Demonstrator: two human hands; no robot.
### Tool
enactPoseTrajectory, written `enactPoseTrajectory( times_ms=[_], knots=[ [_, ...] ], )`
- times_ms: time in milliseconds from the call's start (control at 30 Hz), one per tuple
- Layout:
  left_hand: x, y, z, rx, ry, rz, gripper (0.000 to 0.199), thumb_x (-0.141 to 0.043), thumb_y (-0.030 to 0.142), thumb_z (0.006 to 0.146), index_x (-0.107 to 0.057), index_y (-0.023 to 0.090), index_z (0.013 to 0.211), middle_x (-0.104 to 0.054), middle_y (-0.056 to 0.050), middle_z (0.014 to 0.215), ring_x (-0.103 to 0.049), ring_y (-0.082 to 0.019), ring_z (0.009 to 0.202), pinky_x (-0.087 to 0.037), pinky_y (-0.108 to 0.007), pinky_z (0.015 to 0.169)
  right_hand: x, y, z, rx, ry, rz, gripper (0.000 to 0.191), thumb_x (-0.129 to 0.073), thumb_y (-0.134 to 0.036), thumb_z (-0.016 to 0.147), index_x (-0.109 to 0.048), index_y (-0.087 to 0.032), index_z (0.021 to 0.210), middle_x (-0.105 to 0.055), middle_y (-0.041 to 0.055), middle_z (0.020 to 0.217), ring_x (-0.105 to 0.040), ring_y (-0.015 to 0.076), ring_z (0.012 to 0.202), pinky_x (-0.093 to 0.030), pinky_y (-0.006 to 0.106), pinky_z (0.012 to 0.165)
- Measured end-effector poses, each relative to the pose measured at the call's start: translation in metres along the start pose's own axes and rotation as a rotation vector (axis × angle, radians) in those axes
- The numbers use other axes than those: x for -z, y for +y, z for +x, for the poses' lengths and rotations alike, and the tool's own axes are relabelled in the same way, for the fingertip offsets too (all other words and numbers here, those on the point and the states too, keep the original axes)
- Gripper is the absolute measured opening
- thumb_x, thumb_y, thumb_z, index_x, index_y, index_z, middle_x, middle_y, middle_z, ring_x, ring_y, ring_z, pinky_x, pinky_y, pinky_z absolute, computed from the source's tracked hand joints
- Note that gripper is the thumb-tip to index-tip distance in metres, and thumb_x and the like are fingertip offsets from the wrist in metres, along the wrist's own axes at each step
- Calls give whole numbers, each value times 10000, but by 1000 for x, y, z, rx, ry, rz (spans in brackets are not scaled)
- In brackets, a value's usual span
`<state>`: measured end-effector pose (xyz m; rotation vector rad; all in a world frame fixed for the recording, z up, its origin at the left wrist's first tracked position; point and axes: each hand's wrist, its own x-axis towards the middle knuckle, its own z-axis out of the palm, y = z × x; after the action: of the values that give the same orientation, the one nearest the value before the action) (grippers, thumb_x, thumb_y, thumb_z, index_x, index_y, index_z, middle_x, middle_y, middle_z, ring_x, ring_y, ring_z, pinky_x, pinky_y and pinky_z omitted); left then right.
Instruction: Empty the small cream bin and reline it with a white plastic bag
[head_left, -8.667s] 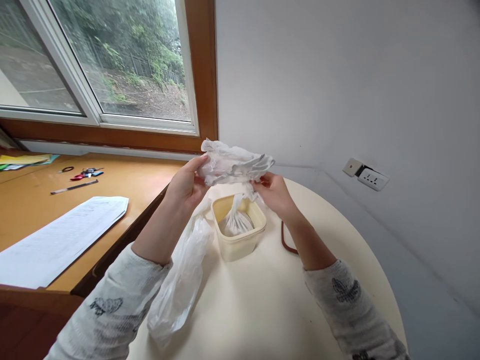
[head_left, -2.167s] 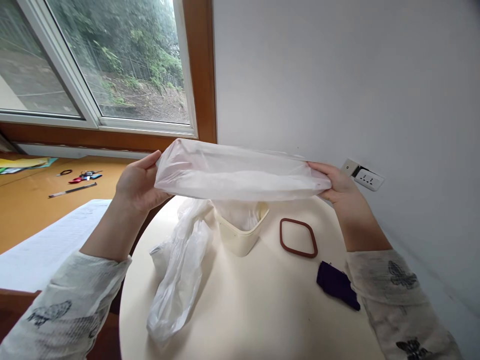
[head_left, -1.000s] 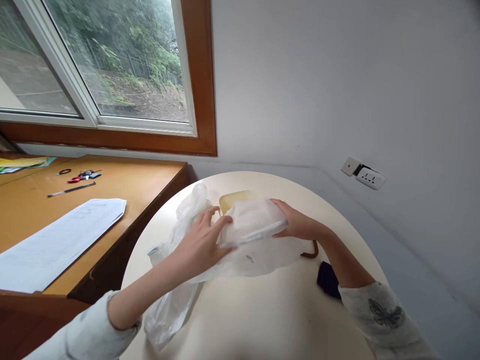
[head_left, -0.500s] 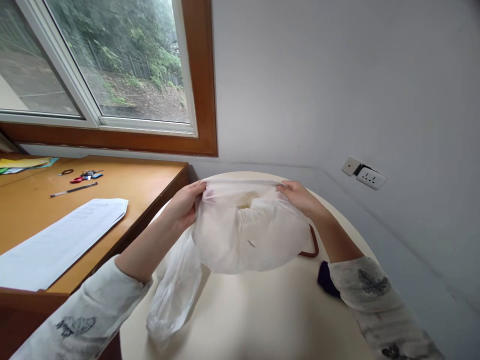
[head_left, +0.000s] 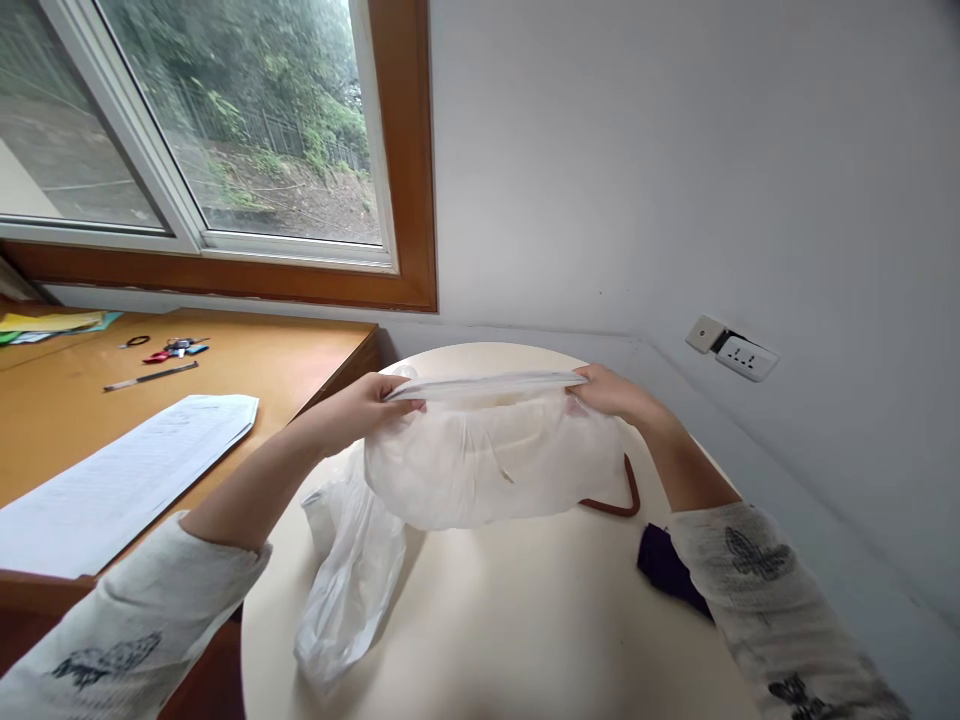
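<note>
A thin white plastic bag (head_left: 480, 460) is stretched sideways over the round cream table (head_left: 510, 620). My left hand (head_left: 379, 410) pinches its upper left edge between thumb and fingers. At the upper right edge, my right hand (head_left: 607, 390) is closed on the same bag. Below my left hand, another crumpled clear-white plastic bag (head_left: 352, 590) lies on the table, with a white cylindrical thing (head_left: 319, 520) partly hidden beside it. Part of a brown, rounded frame-like thing (head_left: 626, 500) shows behind the held bag on the right.
A dark purple cloth (head_left: 670, 570) lies under my right sleeve. To the left is a wooden desk (head_left: 300, 345) with white paper sheets (head_left: 150, 480), a pen (head_left: 154, 376), keys (head_left: 180, 347) and a black ring (head_left: 136, 341). A wall socket (head_left: 746, 357) is at the right.
The bag's top edge has folded over towards me and the bag hangs shorter. My left hand has moved slightly left and down, my right hand slightly right.
</note>
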<state>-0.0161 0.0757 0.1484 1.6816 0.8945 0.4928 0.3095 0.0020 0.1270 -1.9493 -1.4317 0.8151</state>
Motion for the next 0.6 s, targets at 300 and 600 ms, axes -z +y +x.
enactPoseTrajectory(
  times_ms=[300,600],
  knots=[
    [-17,-11,11,80,220,-857,160,-500,31,743,-624,78,834,-682,-89,721,-651,-154,611,-560,-245,604,-21,-28,5,238,-92,785,138,-605,-284,692,-635,-214,806,-675,3,795,-618,185,774,-481,277,683],
    [-13,-23,22,295,426,-816,130,-620,271,726,-603,143,742,-638,-22,570,-612,-156,478,-532,-253,490,-24,-36,1,110,-289,576,156,-556,-270,720,-635,-171,811,-677,64,878,-616,197,840,-488,266,714]
  ],
)
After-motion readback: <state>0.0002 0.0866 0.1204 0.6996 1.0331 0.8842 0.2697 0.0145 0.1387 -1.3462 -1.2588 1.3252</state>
